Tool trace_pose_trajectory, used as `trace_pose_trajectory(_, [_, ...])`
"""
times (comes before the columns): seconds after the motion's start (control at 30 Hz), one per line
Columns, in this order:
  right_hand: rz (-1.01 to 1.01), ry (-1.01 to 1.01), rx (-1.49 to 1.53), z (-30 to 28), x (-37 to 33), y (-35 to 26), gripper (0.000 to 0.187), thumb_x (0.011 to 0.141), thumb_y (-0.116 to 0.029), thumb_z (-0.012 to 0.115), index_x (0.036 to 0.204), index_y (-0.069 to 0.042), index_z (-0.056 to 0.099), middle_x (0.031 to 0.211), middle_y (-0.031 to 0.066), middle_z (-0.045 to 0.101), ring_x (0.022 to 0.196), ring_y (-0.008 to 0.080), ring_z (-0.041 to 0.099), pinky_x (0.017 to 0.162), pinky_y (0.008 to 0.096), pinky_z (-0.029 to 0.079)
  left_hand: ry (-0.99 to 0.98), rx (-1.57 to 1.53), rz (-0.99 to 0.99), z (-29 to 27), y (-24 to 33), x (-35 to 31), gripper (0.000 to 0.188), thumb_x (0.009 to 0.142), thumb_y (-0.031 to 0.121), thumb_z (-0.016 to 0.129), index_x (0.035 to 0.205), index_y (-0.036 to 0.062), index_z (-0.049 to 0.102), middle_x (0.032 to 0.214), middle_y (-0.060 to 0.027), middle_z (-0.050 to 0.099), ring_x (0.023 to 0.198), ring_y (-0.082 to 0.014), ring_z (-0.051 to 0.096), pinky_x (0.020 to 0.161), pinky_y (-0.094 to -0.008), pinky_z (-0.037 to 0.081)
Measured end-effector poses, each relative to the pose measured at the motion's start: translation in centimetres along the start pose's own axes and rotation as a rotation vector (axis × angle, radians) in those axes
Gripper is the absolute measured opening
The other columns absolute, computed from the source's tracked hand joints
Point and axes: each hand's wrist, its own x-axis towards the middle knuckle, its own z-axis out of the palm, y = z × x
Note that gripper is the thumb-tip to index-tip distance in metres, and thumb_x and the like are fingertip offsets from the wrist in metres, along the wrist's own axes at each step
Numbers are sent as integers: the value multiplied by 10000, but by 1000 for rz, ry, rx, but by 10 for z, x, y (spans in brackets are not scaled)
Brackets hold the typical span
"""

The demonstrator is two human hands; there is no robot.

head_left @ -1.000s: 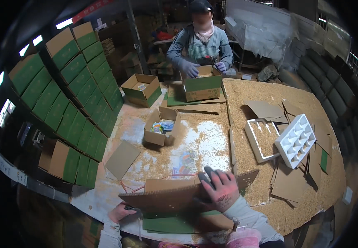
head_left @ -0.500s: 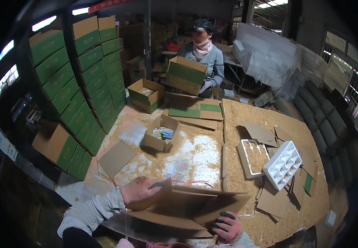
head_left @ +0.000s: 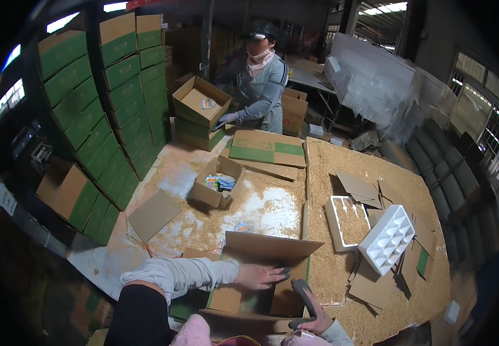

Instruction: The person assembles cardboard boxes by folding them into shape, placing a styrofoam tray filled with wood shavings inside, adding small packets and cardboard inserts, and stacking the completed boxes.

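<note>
A brown and green cardboard carton (head_left: 272, 248) stands in front of me with its top flaps spread. My left hand (head_left: 261, 277) reaches across its opening, fingers stretched and lying near the right inner side. Beside the carton's right end is my right hand (head_left: 314, 311), with thumb and fingers apart. Dark coverings show on the fingers of both hands. Whether the fingertips press on the cardboard, I cannot tell.
A small carton (head_left: 221, 200) of colourful packets sits mid-table. White moulded trays (head_left: 389, 237) and loose cardboard sheets (head_left: 376, 288) lie on the grain-like litter at right. Green cartons (head_left: 76, 118) are stacked at left. Opposite, a co-worker (head_left: 258, 92) handles cartons (head_left: 187, 104).
My carton has turned from folded and tilted to standing opened up. My left hand has moved right, across it. The co-worker's held carton has shifted left, onto another carton.
</note>
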Motion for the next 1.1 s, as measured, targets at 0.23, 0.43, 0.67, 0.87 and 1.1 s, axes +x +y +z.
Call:
trace_pose_trajectory(0.23, [383,687,-88,42,35,38,997,508,-267,810,1271,77,268,1194,243,416,1136,345,395,959,374,328,734,-806,-213,-159,32,-54,410,883,172,476,1280,97,407,1087,-123,575,992,-192,512,843,-281,406])
trace_pose_trajectory(0.43, [378,455,253,32,48,38,888,529,-208,780,1261,38,341,1159,209,497,1092,311,475,941,333,361,855,-1416,-622,15,1,-147,955,661,-13,668,1377,110,49,1210,-115,431,1065,-191,470,902,-290,405])
trace_pose_trajectory(0.67, [390,711,984,20,17,13,339,770,-354,590,899,-50,513,801,63,555,720,150,541,650,274,452,774,-73,-372,112,71,-242,544,618,136,695,1112,127,468,1200,-211,422,1053,-390,454,918,-431,364])
trace_pose_trajectory(0.87, [616,689,79,100,-21,-1,341,674,-175,633,972,-66,508,813,84,555,738,210,544,677,287,440,931,-660,-864,6,80,-182,475,827,145,532,1223,-70,384,1252,-142,424,1136,-202,410,948,-318,327])
trace_pose_trajectory(1.1, [927,367,-964,82,-157,79,612,782,-444,505,1298,-153,352,1363,125,300,1294,321,181,1049,512,52,978,-635,-896,33,35,-150,453,819,6,476,1255,-39,363,1185,-101,474,1030,-190,478,895,-287,373])
